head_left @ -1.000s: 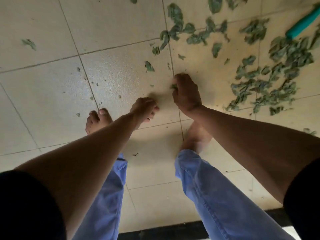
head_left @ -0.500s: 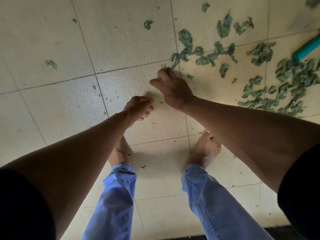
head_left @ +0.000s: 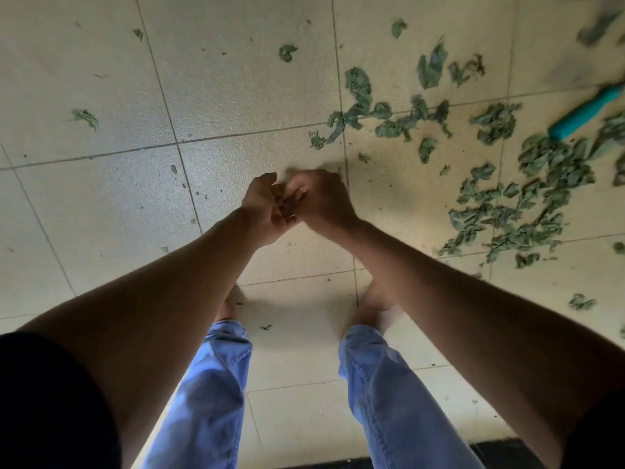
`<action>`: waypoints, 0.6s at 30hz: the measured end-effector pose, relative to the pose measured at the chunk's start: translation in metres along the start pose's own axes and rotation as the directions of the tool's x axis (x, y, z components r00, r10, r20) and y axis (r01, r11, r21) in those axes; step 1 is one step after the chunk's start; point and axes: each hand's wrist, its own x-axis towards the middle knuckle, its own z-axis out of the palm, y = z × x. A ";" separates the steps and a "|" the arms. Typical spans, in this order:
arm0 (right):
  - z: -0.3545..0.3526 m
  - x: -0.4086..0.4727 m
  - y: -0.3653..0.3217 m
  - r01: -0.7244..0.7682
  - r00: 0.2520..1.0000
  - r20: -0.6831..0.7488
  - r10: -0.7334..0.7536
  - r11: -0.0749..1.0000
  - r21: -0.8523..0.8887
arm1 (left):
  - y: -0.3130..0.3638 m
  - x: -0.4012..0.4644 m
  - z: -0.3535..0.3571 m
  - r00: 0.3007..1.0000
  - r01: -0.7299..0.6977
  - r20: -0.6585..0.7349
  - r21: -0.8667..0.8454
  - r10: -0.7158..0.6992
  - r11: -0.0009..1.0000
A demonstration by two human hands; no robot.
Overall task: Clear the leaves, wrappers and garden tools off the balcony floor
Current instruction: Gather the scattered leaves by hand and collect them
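Wilted green leaves lie scattered over the pale tiled floor (head_left: 101, 204). A thick patch of leaves (head_left: 527, 204) spreads at the right, and a string of them (head_left: 378, 113) runs along a grout line ahead. My left hand (head_left: 263, 211) and right hand (head_left: 321, 201) meet above the floor at the centre. Both have curled fingers around a small clump of picked leaf bits (head_left: 287, 206) between them. A teal tool handle (head_left: 585, 111) lies at the far right, partly on the leaves.
Single leaves (head_left: 84, 116) and small crumbs dot the tiles to the left and ahead. My bare feet (head_left: 375, 306) and blue trouser legs (head_left: 209, 394) stand below the hands. A dark strip (head_left: 490, 450) runs along the bottom edge.
My right hand has drawn back from the floor near the leaf string and joined my left hand, leaf bits now between them. The view has shifted, showing more floor ahead.
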 end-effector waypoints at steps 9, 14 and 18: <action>-0.053 0.016 -0.004 0.069 0.955 -0.241 -0.171 0.922 -0.381 | 0.011 0.000 0.027 0.997 0.003 0.082 -0.082 0.004 0.997; -0.090 0.071 0.021 0.042 0.972 -0.126 -0.198 0.677 -0.735 | 0.015 0.002 0.029 0.995 0.010 0.104 -0.088 0.000 0.996; -0.101 0.092 0.026 0.079 0.982 -0.053 -0.184 0.643 -0.762 | 0.013 0.002 0.025 0.992 0.007 0.127 -0.055 0.000 0.998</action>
